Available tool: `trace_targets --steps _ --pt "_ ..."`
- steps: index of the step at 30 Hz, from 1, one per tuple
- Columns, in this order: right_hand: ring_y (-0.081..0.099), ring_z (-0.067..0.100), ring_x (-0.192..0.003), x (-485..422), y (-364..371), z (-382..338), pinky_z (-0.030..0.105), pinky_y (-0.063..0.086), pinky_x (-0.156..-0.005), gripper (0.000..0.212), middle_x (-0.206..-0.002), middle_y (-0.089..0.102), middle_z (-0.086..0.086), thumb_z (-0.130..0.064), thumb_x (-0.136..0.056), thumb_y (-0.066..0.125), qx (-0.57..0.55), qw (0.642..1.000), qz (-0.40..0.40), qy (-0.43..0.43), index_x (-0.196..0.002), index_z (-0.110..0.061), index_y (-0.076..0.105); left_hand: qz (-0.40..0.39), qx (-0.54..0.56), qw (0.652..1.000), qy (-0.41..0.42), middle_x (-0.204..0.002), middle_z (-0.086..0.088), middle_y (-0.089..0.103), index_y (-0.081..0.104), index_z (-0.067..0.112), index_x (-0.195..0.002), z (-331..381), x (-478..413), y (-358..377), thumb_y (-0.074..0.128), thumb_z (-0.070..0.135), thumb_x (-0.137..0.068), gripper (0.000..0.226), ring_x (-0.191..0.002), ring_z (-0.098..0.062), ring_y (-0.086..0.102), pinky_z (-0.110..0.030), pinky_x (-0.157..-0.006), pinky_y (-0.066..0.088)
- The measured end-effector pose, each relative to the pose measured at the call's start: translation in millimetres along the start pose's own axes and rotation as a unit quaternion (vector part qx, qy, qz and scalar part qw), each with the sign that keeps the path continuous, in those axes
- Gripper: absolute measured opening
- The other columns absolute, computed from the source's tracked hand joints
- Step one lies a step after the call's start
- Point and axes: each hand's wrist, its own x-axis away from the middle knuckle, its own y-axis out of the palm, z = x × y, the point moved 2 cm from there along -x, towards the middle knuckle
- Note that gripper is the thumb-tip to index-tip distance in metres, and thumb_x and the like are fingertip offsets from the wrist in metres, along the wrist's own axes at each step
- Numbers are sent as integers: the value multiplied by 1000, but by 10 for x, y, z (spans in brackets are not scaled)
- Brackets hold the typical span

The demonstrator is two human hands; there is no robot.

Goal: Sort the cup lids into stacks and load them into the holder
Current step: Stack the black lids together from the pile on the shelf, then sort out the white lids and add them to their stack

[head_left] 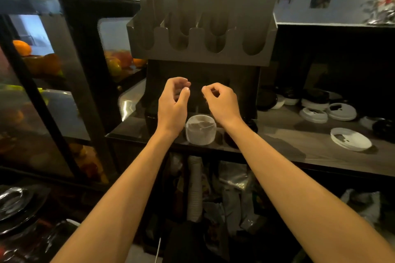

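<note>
Left hand [174, 100]: raised before the dark base under the holder, fingers loosely curled, thumb up; I see nothing in it.
Right hand [220, 100]: level with the left and just beside it, fingertips drawn in toward the thumb; whether they pinch anything against the dark I cannot tell.
Between the wrists: a cloudy plastic tub [200, 129] stands near the counter [299, 145] edge.
Lids: white lids [350, 139] and black lids [316, 96] lie singly and in low stacks on the counter to my right, well apart from both hands.
Holder [201, 28]: grey and slotted, above the hands; no lids show in its slots.
Handling, my judgement: thin moulded plastic, light and springy, likely to buckle if squeezed; nested lids may cling together.
Hold, my judgement: take each lid by the rim, thumb over and fingers under, and keep stacks short.
</note>
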Motion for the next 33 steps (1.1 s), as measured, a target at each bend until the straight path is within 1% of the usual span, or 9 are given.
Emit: trace_targets --steps 8,15,18,21,23,25,27,29,33 --pt "66 8 -88 174 -1150 567 33 58 -81 15 -90 68 -12 -34 -100 58 13 996 91 -3 -101 -25 70 -124 72 990 7 -112 5 67 58 21 -121 356 381 1148 57 17 -102 19 -107 -10 66 -32 -95 56" --pt "64 9 -89 409 -2201 1167 32 54 -77 16 -93 68 -10 -34 -101 56 89 984 140 57 -104 -25 69 -225 99 969 -16 -112 10 66 58 23 -122 569 758 2254 58 20 -102 20 -101 -2 65 -13 -85 51" --pt "62 16 -104 497 -2567 1467 35 52 -84 16 -110 65 -4 -37 -98 58 173 969 148 92 -110 -27 65 -251 83 964 -24 -111 13 64 57 24 -121 558 901 2666 58 20 -102 19 -99 3 62 -11 -82 48" --pt "38 27 -133 579 -2851 1817 42 39 -106 51 -142 46 4 -50 -93 61 345 920 82 169 -137 -26 52 -275 44 959 -47 -113 10 62 55 25 -122 479 973 3041 57 18 -100 23 -104 -3 60 -26 -91 50" --pt "21 31 -146 613 -2953 2004 45 26 -118 73 -158 27 5 -64 -90 57 369 896 1 248 -151 -29 35 -293 -1 954 -64 -122 3 61 53 23 -127 420 969 3274 57 20 -99 29 -108 -12 60 -35 -96 50" --pt "12 32 -151 586 -2997 2121 47 16 -122 78 -163 17 3 -69 -91 51 347 887 -56 299 -155 -31 27 -301 -57 948 -84 -134 -1 56 50 21 -135 384 904 3484 57 26 -99 37 -113 -17 58 -37 -95 48" --pt "6 32 -153 505 -2981 2168 50 10 -124 71 -166 11 3 -58 -96 48 346 890 -81 286 -157 -30 25 -300 -118 942 -95 -137 -6 55 48 21 -140 328 791 3682 56 31 -100 43 -117 -25 59 -39 -96 47" --pt "8 32 -153 420 -2960 2202 50 11 -123 70 -166 13 6 -55 -98 48 360 891 -84 262 -157 -26 26 -305 -167 932 -102 -137 -11 57 46 20 -144 238 679 3859 53 32 -100 46 -121 -32 59 -42 -98 45" --pt "34 33 -140 222 -3002 2306 46 23 -117 66 -149 44 12 -58 -92 56 371 899 -56 225 -143 -17 45 -316 -218 918 -96 -155 -14 40 42 20 -152 23 520 4132 42 33 -107 47 -143 -35 39 -44 -117 29"
